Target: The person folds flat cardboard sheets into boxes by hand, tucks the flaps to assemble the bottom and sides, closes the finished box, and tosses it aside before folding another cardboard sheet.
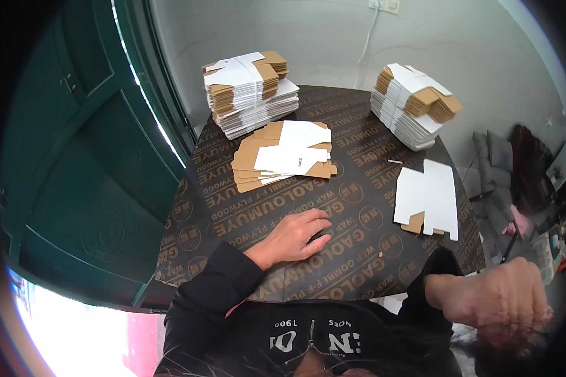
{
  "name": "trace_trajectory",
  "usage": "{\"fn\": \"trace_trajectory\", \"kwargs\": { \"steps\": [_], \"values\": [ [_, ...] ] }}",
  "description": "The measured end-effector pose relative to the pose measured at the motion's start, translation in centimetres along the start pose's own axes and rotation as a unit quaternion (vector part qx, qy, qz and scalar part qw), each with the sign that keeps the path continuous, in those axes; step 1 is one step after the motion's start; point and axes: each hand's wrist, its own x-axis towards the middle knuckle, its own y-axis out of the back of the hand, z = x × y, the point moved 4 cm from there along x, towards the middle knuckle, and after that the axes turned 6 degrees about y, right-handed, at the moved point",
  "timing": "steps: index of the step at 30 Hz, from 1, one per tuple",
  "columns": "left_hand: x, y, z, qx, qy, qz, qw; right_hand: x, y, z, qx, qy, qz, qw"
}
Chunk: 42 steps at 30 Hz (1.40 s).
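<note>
My left hand (295, 236) rests on the dark printed plywood table (283, 273), palm down. Its fingers are loosely bent with the thumb apart, and nothing is in it. My right hand (500, 298) is raised close to the camera at the lower right, off the table's edge. Its fingers are curled in and partly blurred, so whatever they hold, if anything, is hidden. Beyond my left hand lies a loose, fanned pile of flat white-and-brown cardboard box blanks (289, 154). A few more flat box blanks (426, 195) lie near the table's right edge.
Two tall stacks of folded box blanks stand at the back, one on the left (251, 94) and one on the right (412, 103). A small white strip (395, 161) lies near the right stack. A green door (100, 157) borders the left side; a grey sofa (497, 169) is at right.
</note>
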Motion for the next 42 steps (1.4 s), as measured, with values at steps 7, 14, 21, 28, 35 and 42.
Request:
{"fn": "trace_trajectory", "kwargs": {
  "steps": [7, 14, 21, 28, 35, 42],
  "values": [
    [-0.2, 0.1, -0.3, 0.002, -0.002, 0.014, 1.000, -5.0, 8.7, 7.4, -0.539, -0.246, 0.000, 0.806],
    [-0.4, -0.4, -1.2, -0.005, -0.013, 0.017, 1.000, -13.4, 18.0, 17.1, -0.757, -0.225, -0.216, 0.574],
    [-0.5, 0.0, -1.6, 0.010, -0.016, 0.024, 1.000, -16.1, 23.0, 20.8, -0.698, -0.395, -0.329, 0.498],
    [-0.7, -0.3, -2.0, 0.006, -0.017, 0.036, 0.999, -15.5, 24.1, 20.6, -0.671, -0.353, -0.378, 0.532],
    [-0.7, -0.3, -2.4, 0.014, -0.017, 0.028, 0.999, -15.1, 23.5, 21.3, -0.679, -0.366, -0.426, 0.472],
    [-0.6, 0.0, -2.0, -0.002, -0.003, 0.024, 1.000, -15.4, 22.6, 20.6, -0.738, -0.277, -0.414, 0.454]
  ]
}}
